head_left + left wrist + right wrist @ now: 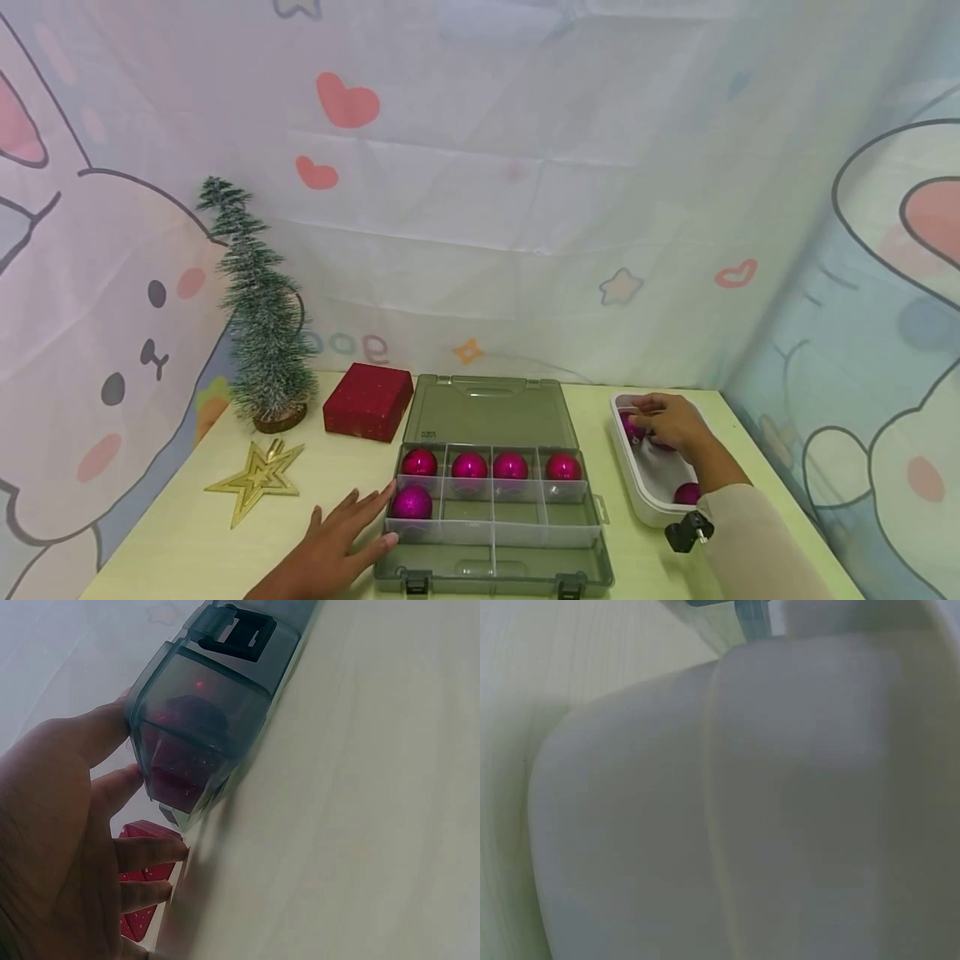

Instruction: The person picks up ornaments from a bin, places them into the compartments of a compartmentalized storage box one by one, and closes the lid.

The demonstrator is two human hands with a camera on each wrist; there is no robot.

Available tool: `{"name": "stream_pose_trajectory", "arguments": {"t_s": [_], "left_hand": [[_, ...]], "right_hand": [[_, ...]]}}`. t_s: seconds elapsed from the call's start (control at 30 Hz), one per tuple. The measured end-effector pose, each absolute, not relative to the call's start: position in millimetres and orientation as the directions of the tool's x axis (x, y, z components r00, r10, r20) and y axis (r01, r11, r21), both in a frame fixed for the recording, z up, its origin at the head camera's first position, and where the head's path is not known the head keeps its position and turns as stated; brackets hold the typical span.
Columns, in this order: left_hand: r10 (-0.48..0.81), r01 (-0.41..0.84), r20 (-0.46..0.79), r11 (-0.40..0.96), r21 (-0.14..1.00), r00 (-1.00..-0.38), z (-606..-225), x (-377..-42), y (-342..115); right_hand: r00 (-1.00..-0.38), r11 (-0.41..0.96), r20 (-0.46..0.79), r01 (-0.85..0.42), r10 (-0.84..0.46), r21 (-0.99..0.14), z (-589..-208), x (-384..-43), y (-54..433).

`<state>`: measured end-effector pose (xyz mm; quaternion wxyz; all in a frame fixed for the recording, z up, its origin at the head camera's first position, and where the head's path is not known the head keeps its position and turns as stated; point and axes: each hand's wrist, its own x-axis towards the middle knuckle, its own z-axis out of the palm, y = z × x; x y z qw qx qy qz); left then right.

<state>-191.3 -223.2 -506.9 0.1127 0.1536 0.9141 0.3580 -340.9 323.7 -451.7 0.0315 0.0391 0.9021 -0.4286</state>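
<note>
A grey-green clear divided box [517, 558] lies with its lid [491, 412] folded back. Its back row holds several shiny magenta ball ornaments [469, 467]; a glittery magenta ball [412, 503] sits in the left middle compartment. My left hand [337, 546] rests against the box's left side, fingers spread, thumb at the lower edge; the left wrist view shows the same touch. My right hand [675, 423] reaches into a white tub [637, 492], fingertips at a magenta ball [632, 427]; whether they grip it is unclear. Another ball [687, 494] lies near the tub's front.
A small frosted tree [262, 333] stands at the back left, beside a red box [369, 402]. In front of the tree lies a gold star [258, 481]. The right wrist view is filled by the tub's wall [705, 810]. A printed cloth hangs behind the table.
</note>
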Motion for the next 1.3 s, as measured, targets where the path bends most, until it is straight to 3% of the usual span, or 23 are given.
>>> {"name": "stream_pose_trajectory", "arguments": {"t_s": [0.23,1.0,1.3], "left_hand": [[0.365,0.204,-0.095,0.697,0.687,-0.926,-507,-192,-223],[0.367,0.222,-0.086,0.715,0.663,-0.926,-512,-196,-225],[0.365,0.199,-0.100,0.694,0.692,-0.926,-513,-194,-225]], "right_hand": [[-0.994,0.658,-0.088,0.105,0.058,-0.746,-457,-345,327],[-0.999,0.822,0.018,-0.039,-0.034,-0.568,-461,-343,321],[-0.999,0.758,0.028,-0.038,-0.027,-0.651,-463,-341,326]]}}
